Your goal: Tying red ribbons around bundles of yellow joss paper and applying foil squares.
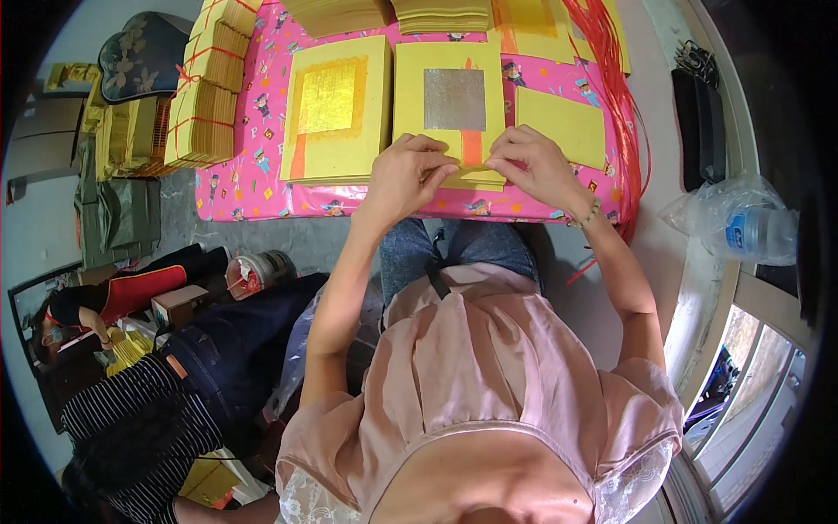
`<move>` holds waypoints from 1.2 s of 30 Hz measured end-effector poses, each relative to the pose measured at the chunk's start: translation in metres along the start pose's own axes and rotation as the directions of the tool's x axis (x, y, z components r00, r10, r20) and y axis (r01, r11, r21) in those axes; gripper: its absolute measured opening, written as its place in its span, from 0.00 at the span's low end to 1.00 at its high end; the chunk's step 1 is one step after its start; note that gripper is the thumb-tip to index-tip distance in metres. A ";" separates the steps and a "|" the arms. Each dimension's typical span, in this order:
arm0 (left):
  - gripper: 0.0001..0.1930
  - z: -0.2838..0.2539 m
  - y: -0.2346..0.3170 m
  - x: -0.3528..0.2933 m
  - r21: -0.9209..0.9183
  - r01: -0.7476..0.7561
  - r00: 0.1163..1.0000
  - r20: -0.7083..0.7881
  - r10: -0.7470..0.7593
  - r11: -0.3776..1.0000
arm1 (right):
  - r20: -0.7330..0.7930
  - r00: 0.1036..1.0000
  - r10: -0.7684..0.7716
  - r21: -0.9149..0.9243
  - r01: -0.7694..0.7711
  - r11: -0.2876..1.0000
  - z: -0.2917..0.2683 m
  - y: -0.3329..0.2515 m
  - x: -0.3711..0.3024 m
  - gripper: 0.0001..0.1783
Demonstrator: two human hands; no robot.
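Note:
My left hand (407, 176) pinches the near left edge of a yellow paper sheet (408, 96) with a silver square and an orange stripe. At the near right edge of the same sheet, my right hand (535, 171) closes thumb and fingers on the paper. Between the hands, the near edge looks curled up. The sheet lies on top of a small stack. Left of it, touching or nearly so, stands a stack of yellow paper (375, 105) with a gold square on top. A plain yellow piece (560, 127) lies beside my right hand.
A pink patterned cloth (236, 188) covers the table. Bundles tied with red string (202, 122) line its left edge; red strands (611, 79) hang over the right. More yellow stacks (441, 17) stand behind. Two people (131, 393) work at left. A bagged bottle (758, 231) is at right.

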State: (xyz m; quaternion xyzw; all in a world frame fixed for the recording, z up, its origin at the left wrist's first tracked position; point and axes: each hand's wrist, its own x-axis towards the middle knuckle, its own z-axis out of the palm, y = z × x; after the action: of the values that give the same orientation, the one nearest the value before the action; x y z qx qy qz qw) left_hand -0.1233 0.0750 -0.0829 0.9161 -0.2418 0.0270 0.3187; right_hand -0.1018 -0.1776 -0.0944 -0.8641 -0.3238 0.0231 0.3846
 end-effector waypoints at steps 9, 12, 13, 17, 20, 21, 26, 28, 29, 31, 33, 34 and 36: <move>0.07 -0.002 0.001 0.006 0.015 0.012 1.000 0.002 -0.012 1.000 | 0.000 1.000 -0.007 -0.014 0.007 1.000 -0.003 0.003 0.002 0.08; 0.07 -0.002 0.000 0.006 0.014 0.001 1.000 -0.012 -0.001 1.000 | -0.001 0.999 -0.039 -0.051 0.039 0.998 -0.003 0.000 0.001 0.08; 0.08 -0.003 0.000 0.005 0.019 -0.002 1.000 -0.013 0.003 1.000 | 0.001 0.998 -0.069 -0.081 0.069 0.994 -0.002 -0.002 0.001 0.09; 0.07 -0.006 0.004 0.011 0.085 -0.010 1.000 0.021 0.008 0.996 | -0.102 0.979 -0.179 -0.300 0.141 0.943 0.001 -0.018 -0.002 0.14; 0.07 -0.004 0.004 0.016 0.131 -0.032 0.999 0.000 0.033 0.991 | -0.125 0.985 -0.123 -0.242 0.090 0.966 0.005 -0.002 0.002 0.13; 0.12 -0.009 0.008 0.016 0.116 -0.013 0.999 0.032 0.010 0.993 | -0.118 0.988 -0.097 -0.195 0.073 0.978 0.001 -0.003 0.007 0.13; 0.22 -0.003 0.010 0.030 0.298 -0.195 0.904 -0.316 0.289 0.934 | -0.096 0.989 0.108 -0.010 -0.110 0.994 -0.025 0.011 0.048 0.13; 0.26 0.005 0.011 0.030 0.315 -0.194 0.895 -0.331 0.300 0.929 | -0.121 0.986 0.117 0.014 -0.117 0.993 -0.030 0.027 0.068 0.13; 0.27 0.009 0.014 0.032 0.295 -0.166 0.919 -0.299 0.256 0.941 | -0.142 0.982 0.124 -0.004 -0.125 0.992 -0.033 0.035 0.079 0.13; 0.32 0.016 0.010 0.037 0.261 -0.108 0.960 -0.224 0.169 0.959 | -0.175 0.980 0.099 -0.032 -0.106 0.994 -0.037 0.046 0.100 0.15; 0.34 0.024 0.007 0.043 0.285 -0.069 0.966 -0.220 0.135 0.956 | -0.164 0.978 0.126 -0.068 -0.138 0.988 -0.037 0.059 0.118 0.16; 0.35 0.027 0.007 0.047 0.305 -0.028 0.972 -0.214 0.097 0.952 | -0.153 0.976 0.157 -0.101 -0.173 0.980 -0.037 0.066 0.125 0.17; 0.37 0.031 0.002 0.054 0.313 -0.019 0.977 -0.194 0.084 0.950 | -0.138 0.978 0.154 -0.158 -0.175 0.972 -0.034 0.076 0.133 0.17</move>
State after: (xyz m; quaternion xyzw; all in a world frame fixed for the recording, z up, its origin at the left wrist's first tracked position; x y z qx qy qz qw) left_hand -0.0799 0.0320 -0.0950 0.9403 -0.2245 0.1671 0.1936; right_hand 0.0542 -0.1607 -0.0940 -0.9172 -0.2271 -0.0269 0.3262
